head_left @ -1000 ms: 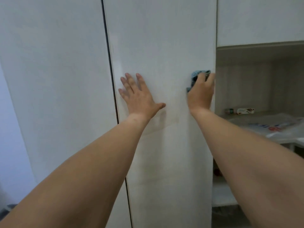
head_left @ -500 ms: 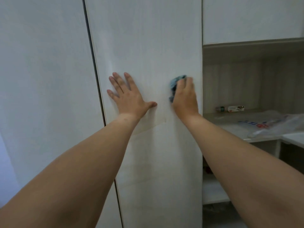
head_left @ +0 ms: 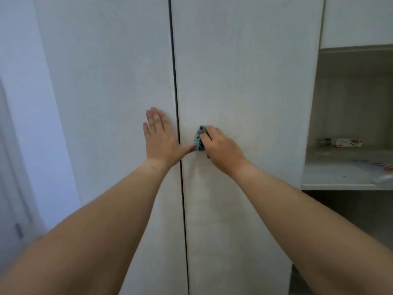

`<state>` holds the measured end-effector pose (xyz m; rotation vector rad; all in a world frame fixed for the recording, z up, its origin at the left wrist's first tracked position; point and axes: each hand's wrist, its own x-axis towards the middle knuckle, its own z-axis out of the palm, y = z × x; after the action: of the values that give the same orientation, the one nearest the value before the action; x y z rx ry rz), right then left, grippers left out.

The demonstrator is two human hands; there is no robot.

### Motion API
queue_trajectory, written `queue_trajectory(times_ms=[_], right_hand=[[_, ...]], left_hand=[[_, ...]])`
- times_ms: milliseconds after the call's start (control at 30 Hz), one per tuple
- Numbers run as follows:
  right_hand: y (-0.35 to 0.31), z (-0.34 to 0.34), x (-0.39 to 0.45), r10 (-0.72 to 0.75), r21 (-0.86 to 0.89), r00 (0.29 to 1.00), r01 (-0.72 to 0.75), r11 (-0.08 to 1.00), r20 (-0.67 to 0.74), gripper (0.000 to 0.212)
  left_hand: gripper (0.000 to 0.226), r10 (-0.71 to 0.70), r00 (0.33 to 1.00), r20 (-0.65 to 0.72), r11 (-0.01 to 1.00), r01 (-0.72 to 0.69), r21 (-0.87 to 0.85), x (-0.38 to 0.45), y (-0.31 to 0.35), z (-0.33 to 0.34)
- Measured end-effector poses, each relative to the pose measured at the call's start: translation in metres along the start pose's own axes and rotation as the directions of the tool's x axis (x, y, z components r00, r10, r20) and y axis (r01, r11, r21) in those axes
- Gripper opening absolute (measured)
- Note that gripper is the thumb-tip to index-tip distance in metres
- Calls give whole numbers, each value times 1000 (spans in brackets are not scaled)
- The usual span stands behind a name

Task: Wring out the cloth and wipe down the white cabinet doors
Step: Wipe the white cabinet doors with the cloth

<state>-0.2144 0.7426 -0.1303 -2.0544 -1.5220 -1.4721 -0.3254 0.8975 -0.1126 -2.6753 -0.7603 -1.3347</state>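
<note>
At your far left runs a pale bluish wall [head_left: 25, 103], and the tall left-hand white cabinet door [head_left: 110, 81] begins right beside it, leaving a broad bare panel above and to the left of your hands. Your left hand [head_left: 160, 141] lies flat on that door, fingers straight and close together pointing up, palm against the panel just left of the dark vertical gap [head_left: 176, 103] between the two doors; its thumb reaches across the gap onto the neighbouring door.

Just right of the gap, on the right-hand white cabinet door [head_left: 251, 71], sits the bunched blue-grey cloth [head_left: 200, 138]. It is pressed against the panel near that door's left edge, and your left thumb tip touches or nearly touches its lower end. The wad stands taller than it is wide, its long axis roughly vertical, the upper end leaning slightly rightward. Your right hand [head_left: 221, 147] grips it, fingers curled over its right side, knuckles angled up and left, so most of the cloth is hidden beneath them. To the right of that hand the door stretches bare to its far edge, with plenty of panel above and below as well.

Beyond the door's right edge opens a wood-lined shelf niche [head_left: 350, 103] under a white upper cabinet [head_left: 359, 20]. A small red-and-white tube-like package [head_left: 340, 142] lies on its side at the back of the niche, pointing left to right.
</note>
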Motion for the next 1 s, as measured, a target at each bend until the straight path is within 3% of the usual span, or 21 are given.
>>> queue_trajectory(times_ms=[100,233,300,400,500,600,633,733,767,900,933,1000], right_hand=[[-2,-8,34,-23,17,999,23,1000,-40,38],[-3,-20,114,178,125,967,-156,980,-184,50],[-15,-14,129,243,259,944,-182,948,-225,41],[-37,20,86,136,219,957,-79,972,-256,29],[-53,49,24,-13,115,984,34,993,-178,30],[-47,35,33,-135,63,986,142,988,-98,19],[-43,27,45,-88,64,992,94,994,-92,15],[-32,10,66,249,151,957,-227,962,-150,29],[-34,11,59,259,143,955,-239,960,-146,33],[-44,25,-11,-13,101,1000,13,995,-1,27],[-35,26,-24,-7,109,1000,4,994,29,30],[-9,23,-33,178,120,984,-173,978,-29,35]], left_hand=[[151,31,998,61,999,-32,16,2,-15,-3],[151,72,996,43,997,-72,-12,3,-24,0],[152,77,996,35,997,-77,-15,4,-25,4],[154,105,994,38,994,-103,-45,6,-32,7],[149,175,982,70,982,-169,-81,7,-44,6],[155,189,977,100,981,-185,-55,5,-46,-1],[156,182,978,105,983,-177,-48,5,-44,-1],[154,142,987,80,988,-136,-73,0,-38,-1],[152,145,987,67,987,-140,-76,-3,-36,1],[140,204,979,25,975,-201,-94,-21,-28,15],[140,206,978,29,974,-202,-104,-24,-21,18],[145,185,982,47,977,-178,-120,-28,-6,21]])
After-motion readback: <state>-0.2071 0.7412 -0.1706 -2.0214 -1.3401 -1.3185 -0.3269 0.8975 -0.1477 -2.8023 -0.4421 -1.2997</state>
